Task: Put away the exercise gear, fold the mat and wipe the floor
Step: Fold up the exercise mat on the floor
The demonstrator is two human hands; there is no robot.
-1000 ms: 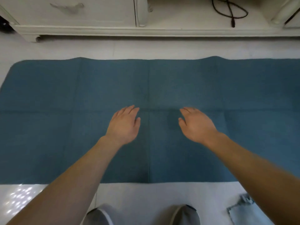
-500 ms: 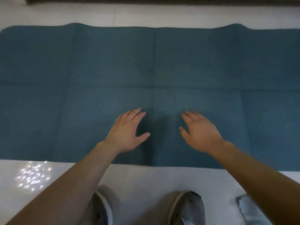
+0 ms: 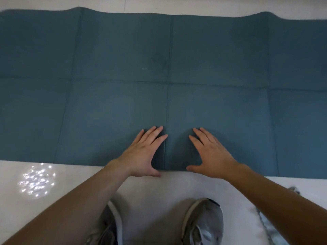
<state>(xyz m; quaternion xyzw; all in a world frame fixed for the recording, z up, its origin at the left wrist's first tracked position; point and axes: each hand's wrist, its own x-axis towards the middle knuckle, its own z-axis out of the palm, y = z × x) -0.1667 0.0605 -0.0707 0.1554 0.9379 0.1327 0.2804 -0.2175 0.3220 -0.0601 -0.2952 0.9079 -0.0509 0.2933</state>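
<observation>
At floor level in the head view, mat [image 3: 123, 59] lies fully unfolded on floor [image 3: 168, 186], left hand [image 3: 141, 152] and right hand [image 3: 212, 156] flat at its near edge, fingers straight, slightly spread, gripping nothing: no gear visible, folding not started, wiping left.

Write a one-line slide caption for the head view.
Left hand and right hand, fingers spread, at the near edge of the unfolded blue mat, either side of a crease.
</observation>
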